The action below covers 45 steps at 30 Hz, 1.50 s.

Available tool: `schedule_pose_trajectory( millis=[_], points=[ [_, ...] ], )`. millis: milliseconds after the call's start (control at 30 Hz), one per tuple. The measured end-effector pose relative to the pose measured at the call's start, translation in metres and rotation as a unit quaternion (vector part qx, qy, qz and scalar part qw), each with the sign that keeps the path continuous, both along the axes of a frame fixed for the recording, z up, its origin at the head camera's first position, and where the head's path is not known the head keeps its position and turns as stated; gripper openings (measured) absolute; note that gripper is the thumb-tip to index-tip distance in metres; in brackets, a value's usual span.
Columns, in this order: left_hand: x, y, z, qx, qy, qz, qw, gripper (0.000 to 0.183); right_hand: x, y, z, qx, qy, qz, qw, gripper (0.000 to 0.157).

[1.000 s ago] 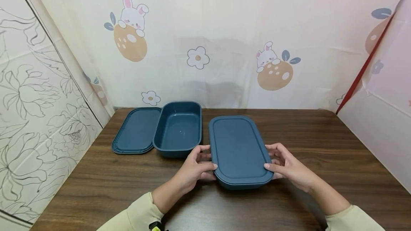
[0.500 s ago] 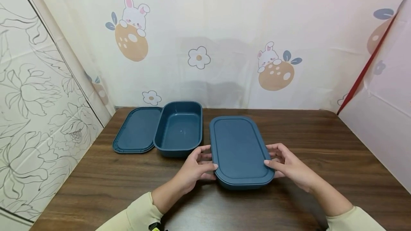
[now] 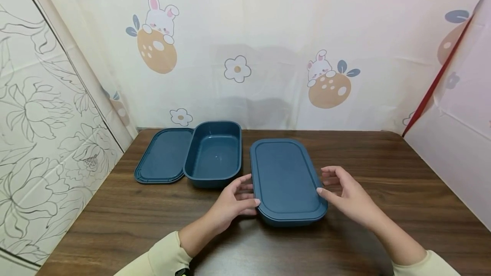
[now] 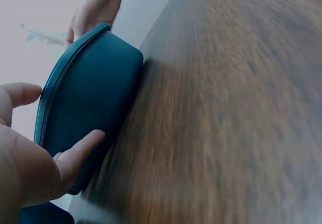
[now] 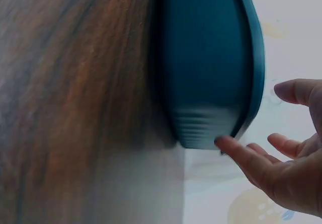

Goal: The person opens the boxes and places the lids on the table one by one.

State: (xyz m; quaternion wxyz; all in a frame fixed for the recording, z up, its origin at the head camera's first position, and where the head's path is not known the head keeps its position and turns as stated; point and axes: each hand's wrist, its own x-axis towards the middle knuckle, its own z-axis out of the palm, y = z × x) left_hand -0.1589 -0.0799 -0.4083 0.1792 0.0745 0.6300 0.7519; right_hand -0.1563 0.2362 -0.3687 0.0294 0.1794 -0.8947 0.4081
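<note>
A lidded blue lunch box (image 3: 287,178) stands on the wooden table in front of me, its lid seated on top. At its left side, my left hand (image 3: 230,205) has the thumb tip at the lid's edge and fairly straight fingers along the wall. In the left wrist view, one finger (image 4: 83,151) lies against the box's side. My right hand (image 3: 350,197) is spread at the other side, its thumb near the lid's edge and its fingers away from the wall. The right wrist view has a gap between the right thumb (image 5: 294,91) and the box.
Left of the lunch box stands a second blue box (image 3: 215,156) without a lid, nothing inside it. A loose blue lid (image 3: 165,156) lies beside it, partly under its rim in this view. A printed curtain (image 3: 268,20) hangs behind the table (image 3: 368,152).
My right hand has loosened from the lunch box, its fingers moving outward and spreading. The left hand has eased slightly, its thumb slipping down the lid's edge. The box stays put.
</note>
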Motion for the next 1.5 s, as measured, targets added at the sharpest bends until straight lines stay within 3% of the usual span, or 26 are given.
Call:
schedule_pose_trajectory(
  millis=[100,167,333,467,600,767,833,900,1067,1233,1367,1500],
  points=[
    [0.001,-0.003,-0.002,-0.056,0.048,-0.008,0.9972,0.077,0.005,-0.007,0.004,0.032,0.064,0.008,0.997,0.05],
    [0.002,-0.005,-0.002,-0.103,0.093,-0.012,0.9903,0.079,0.009,-0.011,0.005,0.06,0.111,0.016,0.992,0.049],
    [0.005,-0.008,0.0,-0.222,0.226,-0.024,0.9483,0.084,0.016,-0.02,0.007,0.136,0.202,0.042,0.969,0.044],
    [0.007,-0.01,0.004,-0.305,0.324,-0.029,0.8951,0.081,0.021,-0.024,0.006,0.168,0.217,0.074,0.959,0.048],
    [0.006,-0.012,0.008,-0.361,0.434,-0.034,0.8248,0.069,0.026,-0.028,0.004,0.197,0.24,0.106,0.945,0.055],
    [-0.002,-0.015,0.011,-0.352,0.57,-0.068,0.7395,0.05,0.03,-0.033,0.003,0.22,0.265,0.148,0.927,0.058],
    [-0.006,-0.016,0.014,-0.343,0.607,-0.09,0.7113,0.044,0.03,-0.036,0.004,0.225,0.274,0.167,0.92,0.057],
    [-0.009,-0.015,0.017,-0.337,0.632,-0.113,0.6888,0.039,0.031,-0.039,0.004,0.229,0.285,0.182,0.913,0.057],
    [-0.012,-0.015,0.023,-0.35,0.654,-0.154,0.6526,0.032,0.031,-0.046,0.003,0.237,0.312,0.201,0.898,0.055],
    [-0.011,-0.014,0.029,-0.388,0.671,-0.163,0.6105,0.029,0.03,-0.052,0.002,0.249,0.333,0.206,0.886,0.054],
    [-0.012,-0.012,0.032,-0.408,0.668,-0.169,0.5992,0.026,0.03,-0.056,0.002,0.282,0.35,0.198,0.871,0.054],
    [-0.012,-0.01,0.038,-0.417,0.658,-0.184,0.5999,0.023,0.033,-0.06,0.006,0.311,0.362,0.188,0.858,0.052]
  ],
)
